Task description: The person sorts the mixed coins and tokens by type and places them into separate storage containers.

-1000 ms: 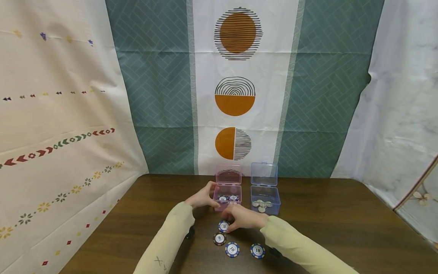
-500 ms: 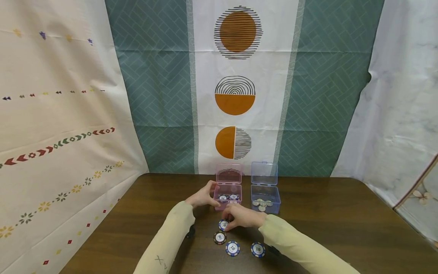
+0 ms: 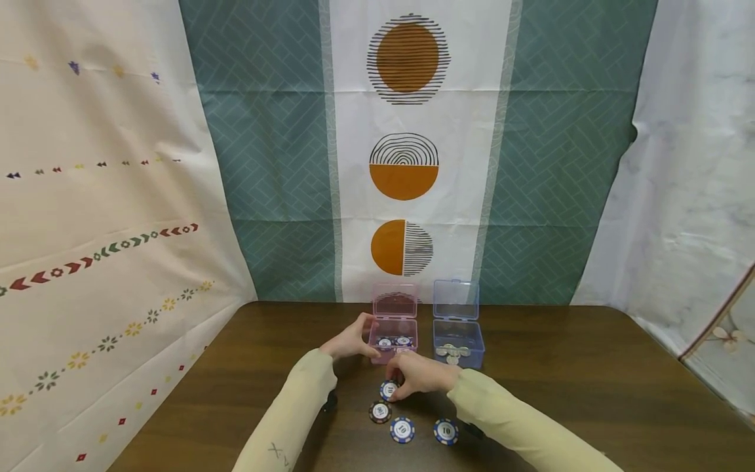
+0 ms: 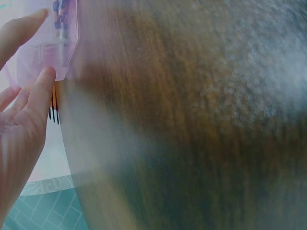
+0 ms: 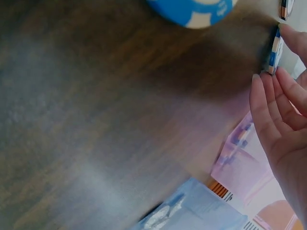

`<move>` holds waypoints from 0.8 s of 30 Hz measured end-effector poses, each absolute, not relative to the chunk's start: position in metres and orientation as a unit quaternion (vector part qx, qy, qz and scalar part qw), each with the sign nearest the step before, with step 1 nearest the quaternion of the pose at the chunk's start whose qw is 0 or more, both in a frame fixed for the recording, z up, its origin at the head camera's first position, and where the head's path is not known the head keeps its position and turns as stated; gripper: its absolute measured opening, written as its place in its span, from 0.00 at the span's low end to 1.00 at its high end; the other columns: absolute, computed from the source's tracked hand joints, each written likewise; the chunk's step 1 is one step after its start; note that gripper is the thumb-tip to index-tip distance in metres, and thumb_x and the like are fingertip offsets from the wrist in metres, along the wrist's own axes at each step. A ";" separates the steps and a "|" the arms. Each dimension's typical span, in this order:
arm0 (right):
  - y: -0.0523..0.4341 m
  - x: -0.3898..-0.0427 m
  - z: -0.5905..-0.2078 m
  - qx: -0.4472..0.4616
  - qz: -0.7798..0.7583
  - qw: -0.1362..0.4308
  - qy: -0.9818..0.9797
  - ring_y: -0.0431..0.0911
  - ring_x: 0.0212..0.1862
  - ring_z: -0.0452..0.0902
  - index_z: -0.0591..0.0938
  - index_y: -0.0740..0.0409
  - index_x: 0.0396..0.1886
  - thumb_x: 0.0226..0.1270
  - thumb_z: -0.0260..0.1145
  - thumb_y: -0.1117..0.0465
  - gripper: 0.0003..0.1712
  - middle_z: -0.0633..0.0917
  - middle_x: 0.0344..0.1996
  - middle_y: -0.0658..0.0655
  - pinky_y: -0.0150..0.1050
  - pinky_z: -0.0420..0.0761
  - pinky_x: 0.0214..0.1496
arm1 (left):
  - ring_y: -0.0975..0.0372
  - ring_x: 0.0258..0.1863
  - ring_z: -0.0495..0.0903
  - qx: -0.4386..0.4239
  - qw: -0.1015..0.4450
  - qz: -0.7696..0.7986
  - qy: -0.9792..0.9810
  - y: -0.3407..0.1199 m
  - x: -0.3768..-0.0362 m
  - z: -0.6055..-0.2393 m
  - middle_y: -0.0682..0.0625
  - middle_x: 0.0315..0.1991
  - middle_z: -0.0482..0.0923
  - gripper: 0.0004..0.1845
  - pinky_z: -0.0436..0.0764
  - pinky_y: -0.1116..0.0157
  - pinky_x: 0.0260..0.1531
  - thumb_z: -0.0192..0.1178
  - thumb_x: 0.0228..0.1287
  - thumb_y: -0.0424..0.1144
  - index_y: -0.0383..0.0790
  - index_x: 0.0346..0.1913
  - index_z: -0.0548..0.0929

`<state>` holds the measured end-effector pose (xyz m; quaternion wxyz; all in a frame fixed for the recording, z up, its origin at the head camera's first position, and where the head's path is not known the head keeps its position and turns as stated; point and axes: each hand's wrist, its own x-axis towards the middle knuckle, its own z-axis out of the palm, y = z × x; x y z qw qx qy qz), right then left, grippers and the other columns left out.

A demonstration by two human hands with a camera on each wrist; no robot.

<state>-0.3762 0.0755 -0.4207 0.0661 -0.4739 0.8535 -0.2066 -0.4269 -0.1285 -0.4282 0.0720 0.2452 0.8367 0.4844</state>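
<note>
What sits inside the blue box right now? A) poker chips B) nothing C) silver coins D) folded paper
C: the head view shows silver coins lying in the open blue box, while the poker chips are in the pink box beside it and on the table.
</note>
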 end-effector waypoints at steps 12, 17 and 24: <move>0.079 -0.373 -0.411 -0.474 -0.201 0.057 0.855 0.33 0.26 0.71 0.81 0.60 0.33 0.45 0.74 0.60 0.15 0.77 0.24 0.44 0.25 0.72 0.28 | 0.44 0.60 0.58 0.242 0.074 0.490 0.834 -0.128 -0.425 -0.427 0.34 0.60 0.60 0.39 0.59 0.47 0.54 0.69 0.45 0.28 0.31 0.58 0.56; 0.084 -0.368 -0.402 -0.478 -0.218 0.047 0.849 0.33 0.26 0.71 0.81 0.59 0.33 0.46 0.74 0.59 0.15 0.77 0.25 0.44 0.26 0.73 0.29 | 0.44 0.60 0.59 0.253 0.070 0.488 0.832 -0.127 -0.425 -0.427 0.33 0.59 0.61 0.39 0.59 0.47 0.54 0.68 0.45 0.28 0.30 0.58 0.56; 0.092 -0.369 -0.393 -0.470 -0.257 0.038 0.844 0.35 0.27 0.72 0.80 0.58 0.33 0.48 0.73 0.60 0.14 0.78 0.26 0.45 0.27 0.75 0.31 | 0.43 0.59 0.59 0.262 0.064 0.492 0.828 -0.128 -0.423 -0.427 0.32 0.58 0.61 0.38 0.59 0.47 0.55 0.68 0.45 0.26 0.29 0.57 0.56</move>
